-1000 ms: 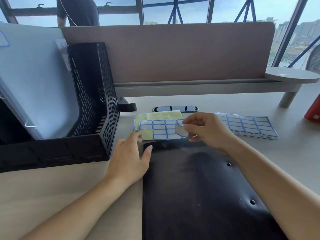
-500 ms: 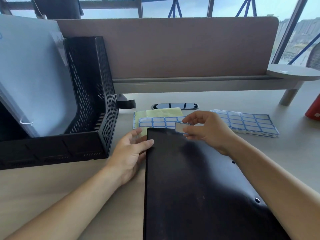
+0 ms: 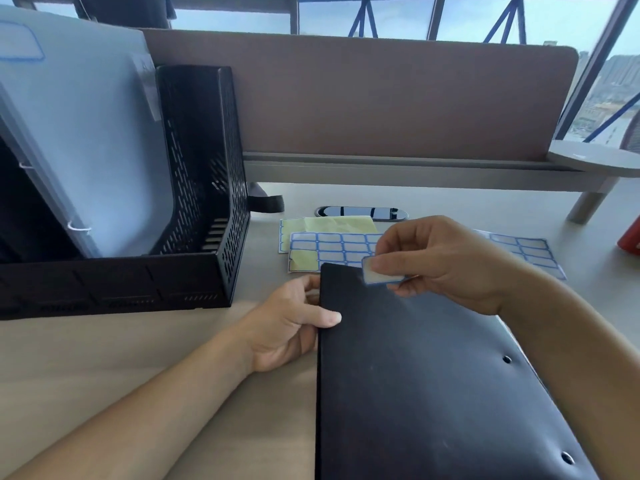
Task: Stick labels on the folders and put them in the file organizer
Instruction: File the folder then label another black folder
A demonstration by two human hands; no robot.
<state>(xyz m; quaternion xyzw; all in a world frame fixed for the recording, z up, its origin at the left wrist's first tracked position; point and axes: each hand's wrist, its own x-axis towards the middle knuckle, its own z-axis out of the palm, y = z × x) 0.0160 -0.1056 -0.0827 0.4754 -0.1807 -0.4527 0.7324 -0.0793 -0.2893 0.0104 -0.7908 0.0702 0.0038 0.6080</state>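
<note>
A black folder [image 3: 422, 382] lies flat on the desk in front of me. My left hand [image 3: 291, 323] grips its left edge near the far corner, thumb on top. My right hand [image 3: 446, 261] pinches a small white label with a blue border [image 3: 375, 276] just over the folder's far left corner. A label sheet [image 3: 332, 245] with several blue-framed labels lies beyond the folder, partly peeled to yellow backing. The black mesh file organizer [image 3: 207, 209] stands at the left with a pale blue folder [image 3: 90, 147] leaning inside it.
A second label sheet [image 3: 530, 251] lies to the right, partly behind my right hand. A dark oval cable port [image 3: 360, 213] sits behind the sheets. A brown desk divider [image 3: 381, 102] closes the back. Something red [image 3: 630, 237] is at the right edge.
The black folder has slid farther from me, covering more of the label sheet. My left hand shifted from resting flat on the corner to gripping the left edge. My right hand lowered the label toward the corner.
</note>
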